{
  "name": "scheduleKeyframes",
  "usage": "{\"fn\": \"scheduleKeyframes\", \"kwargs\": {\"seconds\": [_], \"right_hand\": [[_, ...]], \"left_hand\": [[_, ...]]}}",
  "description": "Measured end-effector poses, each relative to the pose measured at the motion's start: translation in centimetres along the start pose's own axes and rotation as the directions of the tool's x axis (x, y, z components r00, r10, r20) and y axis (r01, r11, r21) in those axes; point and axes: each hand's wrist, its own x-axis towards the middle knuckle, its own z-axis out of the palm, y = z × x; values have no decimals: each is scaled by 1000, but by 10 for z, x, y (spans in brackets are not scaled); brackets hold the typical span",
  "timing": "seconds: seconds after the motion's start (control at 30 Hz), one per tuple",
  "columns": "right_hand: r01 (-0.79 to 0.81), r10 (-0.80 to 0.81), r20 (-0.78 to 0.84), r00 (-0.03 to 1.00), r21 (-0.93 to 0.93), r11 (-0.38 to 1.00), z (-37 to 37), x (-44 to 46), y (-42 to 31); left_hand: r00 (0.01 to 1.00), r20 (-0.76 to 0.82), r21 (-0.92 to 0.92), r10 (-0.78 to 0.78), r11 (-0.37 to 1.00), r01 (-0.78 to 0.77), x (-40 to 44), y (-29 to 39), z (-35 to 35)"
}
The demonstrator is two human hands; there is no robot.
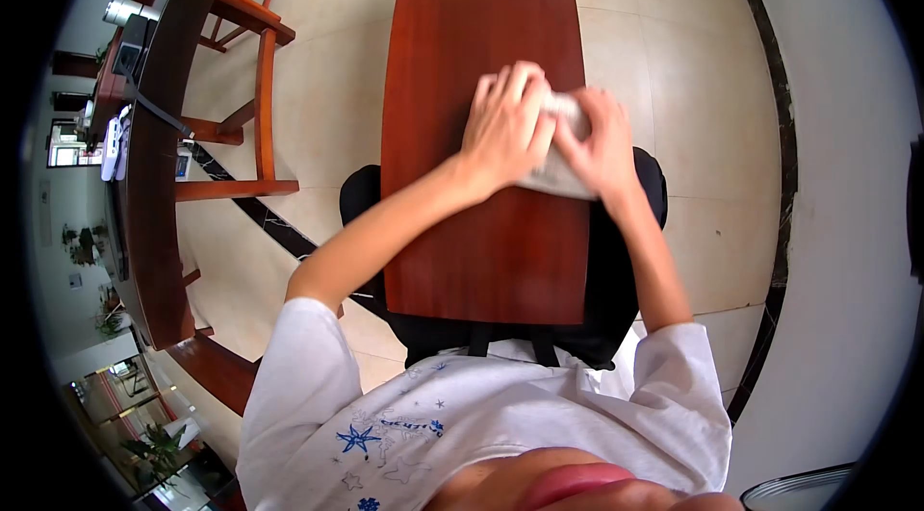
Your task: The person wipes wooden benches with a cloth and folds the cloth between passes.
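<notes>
Fingers (527,78) of the left hand (502,131) and right hand (606,147) grasp a pale cloth (558,176), blurred, at the right edge of the table (481,256); farther left stands a wooden chair (267,107), on pale floor tiles (332,78).

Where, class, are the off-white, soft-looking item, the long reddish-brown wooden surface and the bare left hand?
Off-white item (558,174): head view, uncovered near part.
Wooden surface (486,261): head view, bare near end.
Left hand (501,133): head view, back of the hand.
</notes>
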Motion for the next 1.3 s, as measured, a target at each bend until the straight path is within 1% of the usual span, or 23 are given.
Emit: {"fn": "scheduleKeyframes", "kwargs": {"seconds": [0.03, 0.1, 0.17, 0.23, 0.3, 0.33, 0.37, 0.43, 0.5, 0.53, 0.57, 0.63, 0.67, 0.77, 0.9, 0.93, 1.0, 1.1, 1.17, 1.2, 1.27, 1.3], "right_hand": [[-21, 23, -47, 999, 42, 999, 5, 18, 14], [-64, 59, -98, 993, -44, 997, 14, 52, 29], [-66, 51, -133, 990, -110, 992, 23, 89, 50], [-21, -11, -185, 983, -171, 985, 32, 125, 68], [-24, -28, -202, 979, -249, 968, 42, 159, 82], [-24, -27, -202, 979, -246, 969, 43, 173, 86], [-23, -26, -198, 980, -240, 971, 45, 184, 90], [-44, -18, -196, 981, -305, 951, 53, 204, 96], [-79, -6, -213, 977, -385, 920, 60, 217, 98], [-62, -12, -206, 978, -350, 935, 55, 214, 90], [-74, -5, -218, 976, -356, 932, 57, 215, 91], [-113, 20, -251, 968, -361, 926, 62, 209, 94], [-126, 40, -241, 970, -350, 928, 61, 206, 92], [-90, 8, -245, 969, -328, 940, 58, 188, 87], [-79, 8, -244, 970, -282, 956, 51, 146, 78], [-73, 6, -230, 973, -284, 956, 48, 132, 75], [-64, -2, -222, 975, -291, 955, 38, 105, 64], [8, -73, -227, 971, -276, 961, 28, 54, 46], [48, -99, -200, 975, -245, 968, 20, 19, 32], [58, -101, -175, 979, -236, 970, 15, 1, 22], [73, -113, -124, 986, -286, 956, 3, -36, -3], [114, -153, -96, 984, -330, 937, -2, -55, -15]], "left_hand": [[999, -39, 9, 17, 1000, -16, 21, -12, 9], [998, -43, 37, 47, 998, -45, 62, -38, 21], [996, -53, 88, 69, 994, -64, 100, -65, 32], [994, -102, 112, 50, 993, -38, 132, -86, 42], [985, -172, 147, 22, 989, 3, 160, -108, 54], [983, -183, 149, 17, 989, 11, 171, -116, 57], [988, -149, 172, 27, 985, -1, 181, -122, 54], [984, -179, 162, -17, 986, 47, 192, -118, 52], [990, -142, 231, -12, 972, 45, 207, -142, 66], [990, -139, 265, -21, 963, 58, 210, -152, 71], [990, -118, 295, -79, 949, 111, 209, -149, 71], [981, -171, 337, -90, 930, 144, 204, -140, 75], [978, -194, 340, -77, 930, 141, 200, -136, 74], [973, -221, 340, -63, 930, 137, 181, -124, 72], [982, -184, 271, -37, 959, 87, 144, -98, 59], [979, -206, 271, -13, 960, 70, 133, -91, 60], [980, -196, 251, 25, 968, 26, 109, -74, 55], [979, -183, 222, 87, 974, -45, 69, -45, 41], [976, -191, 195, 109, 978, -71, 37, -20, 32], [983, -160, 182, 92, 981, -62, 20, -7, 25], [993, -106, 149, 53, 988, -37, -17, 22, 9], [995, -90, 137, 42, 990, -30, -36, 33, 4]]}}
